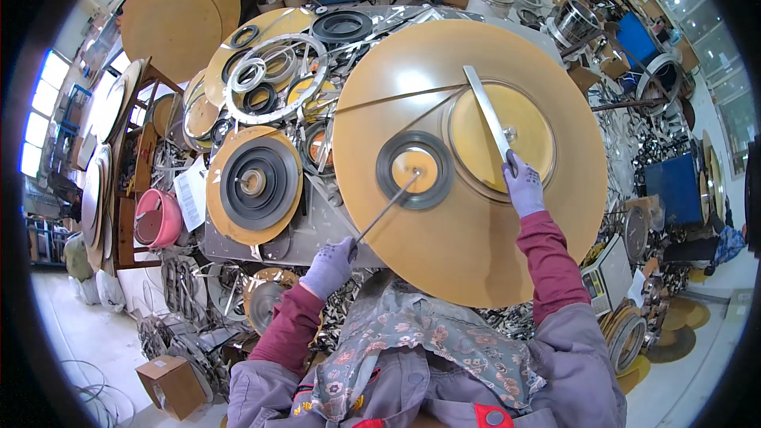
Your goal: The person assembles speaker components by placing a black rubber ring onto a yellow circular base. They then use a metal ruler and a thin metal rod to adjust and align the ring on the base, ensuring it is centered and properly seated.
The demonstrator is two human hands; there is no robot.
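Note:
My left hand [327, 269], in a grey-purple glove, is closed around the lower end of a thin metal rod [387, 212]. The rod's far tip meets the middle of a dark wound ring [445, 175] with a tan core. That ring lies on a large tan disc [432, 265]. My gloved right hand [524, 184] grips the near end of a flat, straight metal bar [485, 109]. This bar slants across a smaller yellow disc [529, 125] on the large disc. A thin dark strip [428, 115] runs between the ring and the yellow disc's edge.
Left of the large disc, the table holds a dark stepped coil [231, 178] on a tan round plate, a white ring [320, 71] and several smaller rings. A pink bucket [168, 214] stands at the left. Metal scraps and a blue box [674, 190] lie at the right.

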